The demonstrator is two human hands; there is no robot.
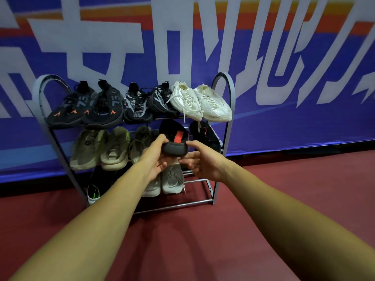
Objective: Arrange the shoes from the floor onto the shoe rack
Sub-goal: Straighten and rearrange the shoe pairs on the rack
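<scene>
Black knit shoe with red tab (174,139), centre frame, pinched by left hand (155,157), right hand (199,162) spread loosely beside it; slip risked off grey metal shoe rack (227,126) middle shelf, against dark mate (205,134).

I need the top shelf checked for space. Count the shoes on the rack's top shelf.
6, side by side. From the left: two black shoes with orange marks, two black-and-grey knit shoes, two white shoes. None looks hidden.
</scene>
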